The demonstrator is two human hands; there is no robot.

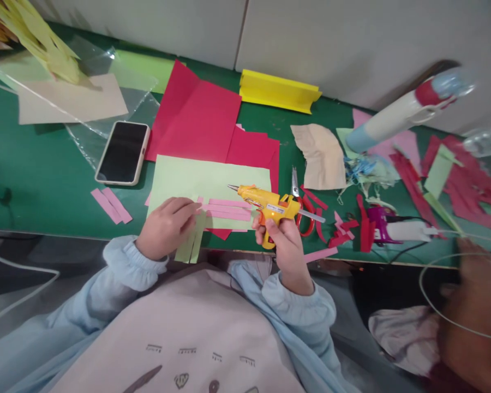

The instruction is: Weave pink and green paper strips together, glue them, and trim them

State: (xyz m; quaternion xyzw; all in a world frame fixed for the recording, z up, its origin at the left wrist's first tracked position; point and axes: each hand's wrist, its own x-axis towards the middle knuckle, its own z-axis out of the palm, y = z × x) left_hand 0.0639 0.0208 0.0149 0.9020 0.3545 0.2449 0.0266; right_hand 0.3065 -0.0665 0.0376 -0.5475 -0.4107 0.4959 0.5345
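My right hand [286, 248] is closed round the handle of a yellow hot glue gun [270, 203], its nozzle aimed left and a clear glue stick jutting from the back. My left hand [167, 226] has its fingers pinched at the end of a small pink paper strip [199, 205]. Beneath the fingertips, light green strips [191, 240] hang over the table's front edge. Several longer pink strips [229, 209] lie side by side on a pale green sheet [204, 177], partly behind the glue gun.
Red sheets [196, 112] lie behind the green one, a phone [123, 153] left. Right are red-handled scissors [306, 215], paper scraps [343, 232], a purple-and-white device [393, 226] and a bottle [405, 112]. A yellow folded piece [278, 93] stands by the wall; another person's arm [474, 295] is far right.
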